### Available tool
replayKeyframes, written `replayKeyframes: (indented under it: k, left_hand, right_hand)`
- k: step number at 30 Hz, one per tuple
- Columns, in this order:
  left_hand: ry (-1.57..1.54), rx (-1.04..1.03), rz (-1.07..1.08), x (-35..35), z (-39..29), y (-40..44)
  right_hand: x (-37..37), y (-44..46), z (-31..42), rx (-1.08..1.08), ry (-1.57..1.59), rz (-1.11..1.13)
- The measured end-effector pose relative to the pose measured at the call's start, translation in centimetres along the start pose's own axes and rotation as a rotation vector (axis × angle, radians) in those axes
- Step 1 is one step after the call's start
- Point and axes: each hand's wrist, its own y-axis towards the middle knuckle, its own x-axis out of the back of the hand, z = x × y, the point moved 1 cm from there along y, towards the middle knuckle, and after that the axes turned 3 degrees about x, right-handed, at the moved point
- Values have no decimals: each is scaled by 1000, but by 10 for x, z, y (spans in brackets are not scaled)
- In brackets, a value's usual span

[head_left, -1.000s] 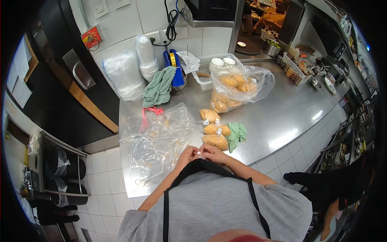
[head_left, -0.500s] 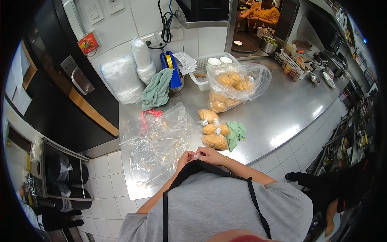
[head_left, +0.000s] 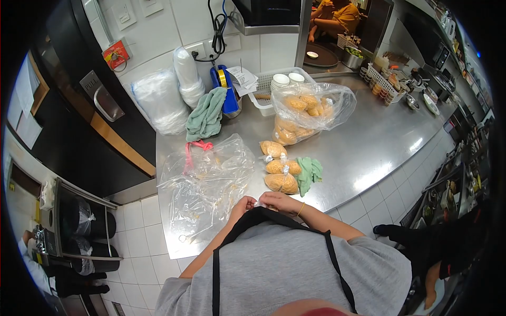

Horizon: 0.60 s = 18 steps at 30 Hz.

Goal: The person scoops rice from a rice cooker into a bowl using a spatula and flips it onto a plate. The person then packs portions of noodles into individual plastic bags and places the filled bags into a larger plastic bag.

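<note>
Close to my apron, my left hand [head_left: 242,206] and my right hand [head_left: 278,202] are closed in a pinch. Between their fingertips shows a bit of whitish clear plastic [head_left: 257,204]; whatever hangs below it is hidden by the apron. Just beyond my right hand, three small knotted plastic bags of orange-tan shredded food [head_left: 281,184] lie in a column. A light green cloth [head_left: 309,176] touches them on the right. A flattened clear plastic bag [head_left: 208,184] with a pink tie [head_left: 188,158] spreads out beyond my left hand.
A large open bag [head_left: 337,108] of similar filled bags stands on the steel counter [head_left: 363,152]. Behind are a white basket [head_left: 262,108] with cups, a blue tape dispenser [head_left: 230,102], a green towel [head_left: 206,116] and plastic bag stacks [head_left: 158,102]. Co-workers stand at both sides.
My hands have drawn slightly apart, the right one shifting a little to the right, with the plastic still between them. In the opening at the back, a person in orange has moved their arms.
</note>
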Motion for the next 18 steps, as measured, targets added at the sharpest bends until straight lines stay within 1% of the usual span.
replayKeyframes:
  k: [4, 6, 9, 11, 15, 18]
  left_hand:
    - [-39, 54, -50, -5, 5, 1]
    - [-54, 65, -67, -7, 3, 2]
    - [-36, 65, -82, -7, -3, 0]
    - [27, 41, -109, -7, 1, 1]
    - [71, 46, -126, -9, -19, -6]
    - [139, 74, -136, -6, -20, -3]
  right_hand:
    - [-3, -5, 5, -60, 56, -24]
    - [-1, -4, 0, 54, -20, 60]
    - [-2, -1, -2, 88, -73, 74]
    - [-3, -2, 1, 80, -51, 76]
    - [-5, 0, -1, 96, -37, 104]
    - [-4, 7, -10, 108, -80, 57]
